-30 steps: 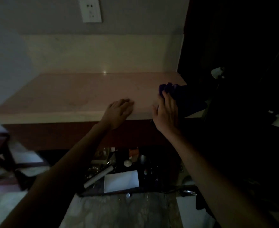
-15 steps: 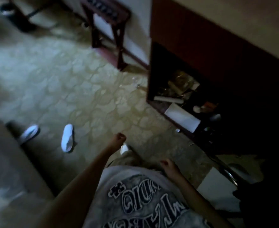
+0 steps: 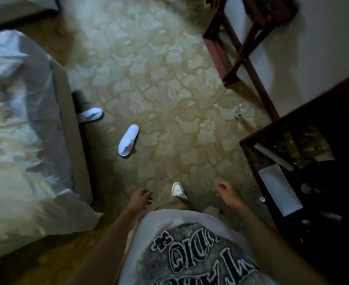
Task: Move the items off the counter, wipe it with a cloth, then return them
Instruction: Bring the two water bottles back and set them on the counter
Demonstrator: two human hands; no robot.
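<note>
View has swung off the counter, now out of frame, to the patterned carpet (image 3: 159,83); the cloth is gone from the hands, so wiping looks finished. Bed (image 3: 21,130) left, dark cabinet (image 3: 305,145) right holding the removed items (image 3: 280,190); open floor between. Left hand (image 3: 141,198) and right hand (image 3: 225,190) hang loosely curled, empty.

Motion blur smears the bed (image 3: 23,128) at the left, and the picture's edge cuts it off. One white slipper (image 3: 90,114) is half tucked under the bed frame. The dark cabinet shelf (image 3: 305,173) at the right is too dim to sort out: a pale sheet (image 3: 280,192), a roll (image 3: 274,156), the rest unreadable. The shirt print (image 3: 200,254) runs off the bottom edge.
</note>
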